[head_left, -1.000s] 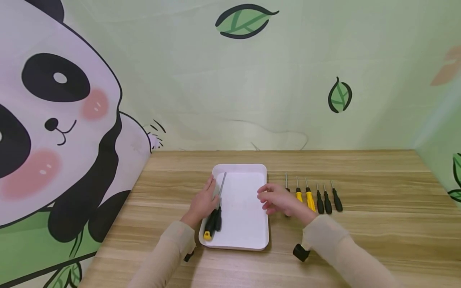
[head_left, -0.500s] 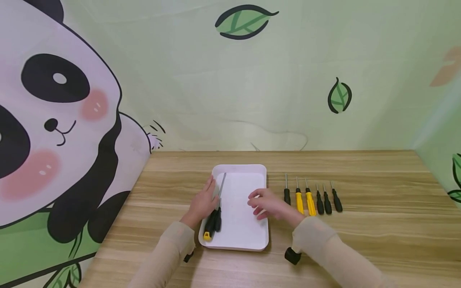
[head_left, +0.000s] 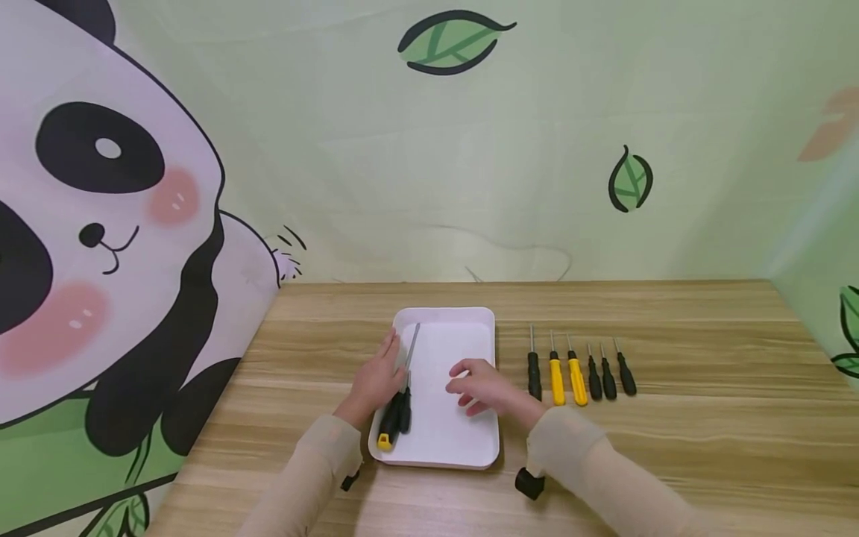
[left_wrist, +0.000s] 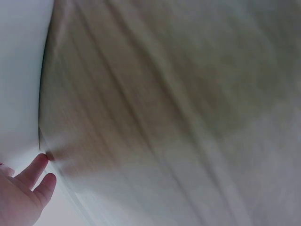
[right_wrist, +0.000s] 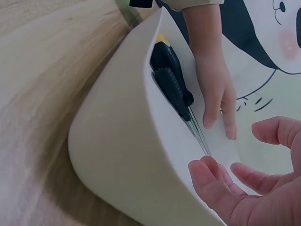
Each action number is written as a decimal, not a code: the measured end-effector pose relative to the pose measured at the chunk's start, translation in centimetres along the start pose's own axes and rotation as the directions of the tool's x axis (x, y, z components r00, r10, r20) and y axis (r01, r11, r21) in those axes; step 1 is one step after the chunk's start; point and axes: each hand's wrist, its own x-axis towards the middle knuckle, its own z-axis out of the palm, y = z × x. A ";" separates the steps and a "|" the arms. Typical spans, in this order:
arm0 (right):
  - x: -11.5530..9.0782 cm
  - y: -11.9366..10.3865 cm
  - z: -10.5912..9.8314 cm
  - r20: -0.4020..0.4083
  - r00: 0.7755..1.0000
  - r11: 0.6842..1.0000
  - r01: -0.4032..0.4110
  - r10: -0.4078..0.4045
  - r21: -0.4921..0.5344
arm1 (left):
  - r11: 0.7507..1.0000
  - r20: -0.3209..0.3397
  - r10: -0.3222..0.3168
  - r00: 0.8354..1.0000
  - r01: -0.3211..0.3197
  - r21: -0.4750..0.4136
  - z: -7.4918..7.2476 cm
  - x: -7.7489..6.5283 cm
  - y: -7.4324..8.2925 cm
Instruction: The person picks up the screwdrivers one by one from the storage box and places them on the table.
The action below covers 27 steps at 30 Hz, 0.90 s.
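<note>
A white rectangular tray (head_left: 446, 447) lies on the wooden table. Along its left side are two screwdrivers: a longer one (head_left: 389, 425) with a black and yellow handle, and a shorter black one (head_left: 406, 414). My left hand (head_left: 378, 382) rests at the tray's left rim with its fingers extended; in the left wrist view its fingertips (left_wrist: 41, 160) are right at the tray's edge. Over the right half of the tray is my right hand (head_left: 485, 386), fingers bent and spread, holding nothing. The right wrist view shows its thumb and fingers (right_wrist: 207, 181) apart near the rim.
Right of the tray stands a row of several screwdrivers on the table: a long black one (head_left: 533, 377), two yellow ones (head_left: 556, 380) and smaller black ones (head_left: 608, 384). Behind the table hangs a printed cloth (head_left: 362, 186) with a panda and leaves.
My right hand has moved left and slightly nearer, from the tray's right rim to over its inside, uncovering the long black screwdriver. My left hand has stayed at the rim.
</note>
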 end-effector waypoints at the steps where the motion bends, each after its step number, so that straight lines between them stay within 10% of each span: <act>1: 0.0 0.0 0.2 0.002 1.000 1.000 -0.001 0.001 -0.004 | 1.000 -0.001 -0.001 1.000 0.001 -0.001 0.0 0.0 0.0; 27: 1.2 0.1 3.8 0.012 0.999 0.998 -0.053 0.052 0.033 | 0.999 0.022 -0.036 0.999 0.037 -0.021 0.2 0.1 0.1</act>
